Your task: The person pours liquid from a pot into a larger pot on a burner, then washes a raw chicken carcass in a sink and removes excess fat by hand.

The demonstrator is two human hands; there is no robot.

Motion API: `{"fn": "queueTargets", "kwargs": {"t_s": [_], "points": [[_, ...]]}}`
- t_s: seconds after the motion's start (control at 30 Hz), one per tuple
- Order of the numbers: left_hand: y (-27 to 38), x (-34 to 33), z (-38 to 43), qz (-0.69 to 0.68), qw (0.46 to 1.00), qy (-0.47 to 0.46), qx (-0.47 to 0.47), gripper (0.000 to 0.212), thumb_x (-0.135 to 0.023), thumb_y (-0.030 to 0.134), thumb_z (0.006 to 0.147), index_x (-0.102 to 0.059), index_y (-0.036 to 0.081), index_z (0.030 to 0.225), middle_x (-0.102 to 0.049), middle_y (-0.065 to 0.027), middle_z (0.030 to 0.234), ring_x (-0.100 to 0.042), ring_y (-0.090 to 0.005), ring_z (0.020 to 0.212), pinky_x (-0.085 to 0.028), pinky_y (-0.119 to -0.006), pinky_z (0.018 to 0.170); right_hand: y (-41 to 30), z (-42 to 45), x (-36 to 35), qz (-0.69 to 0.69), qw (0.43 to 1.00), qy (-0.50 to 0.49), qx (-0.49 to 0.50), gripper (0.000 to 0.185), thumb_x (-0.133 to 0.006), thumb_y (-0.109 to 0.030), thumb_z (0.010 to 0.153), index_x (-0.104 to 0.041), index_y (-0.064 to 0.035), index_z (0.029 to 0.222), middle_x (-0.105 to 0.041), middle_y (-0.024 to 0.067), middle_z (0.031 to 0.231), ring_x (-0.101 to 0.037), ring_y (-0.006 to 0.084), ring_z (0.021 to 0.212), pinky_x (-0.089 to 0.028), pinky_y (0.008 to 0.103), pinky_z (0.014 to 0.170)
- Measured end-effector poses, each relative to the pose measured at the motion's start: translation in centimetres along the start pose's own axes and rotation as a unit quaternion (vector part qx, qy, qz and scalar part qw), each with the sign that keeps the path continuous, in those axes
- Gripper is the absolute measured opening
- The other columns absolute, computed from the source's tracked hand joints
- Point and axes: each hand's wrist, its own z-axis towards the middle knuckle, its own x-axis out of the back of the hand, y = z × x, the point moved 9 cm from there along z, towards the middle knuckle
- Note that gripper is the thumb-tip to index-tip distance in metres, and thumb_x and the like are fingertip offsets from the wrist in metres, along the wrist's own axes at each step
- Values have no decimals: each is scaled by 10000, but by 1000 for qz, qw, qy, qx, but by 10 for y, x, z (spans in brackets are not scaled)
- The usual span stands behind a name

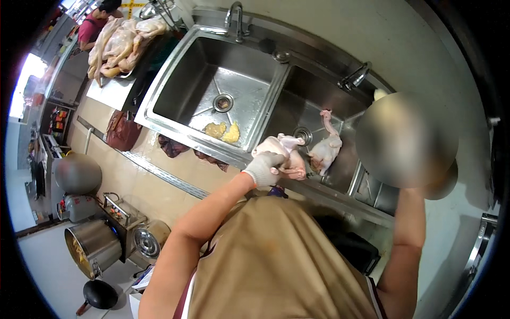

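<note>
My left hand [266, 168], in a white knit glove with an orange cuff edge, grips a raw plucked chicken [279, 147] at the front rim of the middle sink basin. Behind it in that basin lies another raw plucked bird [327, 151], its neck stretched towards the back wall, near the drain. My right arm reaches up to the right, over the sink's right end. A round blur covers my right hand and whatever it may hold. Yellow lumps [231, 132], perhaps fat, lie in the left basin [181, 79].
Plucked poultry [119, 44] is piled at upper left, beside a person [89, 32] in a red top. Taps [239, 24] stand behind the basins. A large steel pot [95, 245] and a black frying pan [99, 294] are at lower left. A red bag [122, 129] sits below the sink.
</note>
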Motion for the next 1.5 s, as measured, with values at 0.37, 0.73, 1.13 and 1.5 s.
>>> {"fn": "queueTargets", "kwargs": {"t_s": [0.37,0.73,1.13,1.5], "points": [[4,11,-16,-63,984,135,-92,186,-537,140,791,-671,90,910,-690,-185,874,-651,-414,880,-495,-474,837,58,-34,-346,-155,906,-393,11,469,-587,-179,869,-569,-130,1336,-608,166,1271,-629,364,1112,-521,453,940],[-8,18,-14,-132,978,136,-86,124,-534,72,772,-627,71,854,-643,-188,778,-629,-407,783,-505,-452,736,107,-101,-207,-192,934,-300,-19,215,-619,-309,896,-693,-109,868,-683,119,846,-682,340,781,-545,448,719],[4,30,-18,-133,984,98,-59,99,-601,71,773,-618,73,871,-642,-183,803,-623,-396,807,-500,-465,744,162,-138,-257,-285,846,-442,-90,200,-580,-217,892,-662,-71,1001,-672,159,928,-666,347,1001,-529,458,828],[-31,76,-60,-75,918,355,162,248,-679,255,852,-662,62,1006,-674,-156,957,-650,-374,955,-515,-458,845,194,-193,-254,296,882,-200,-308,317,-500,-262,1060,-629,15,977,-561,-26,852,-486,79,827,-437,286,739]]}}
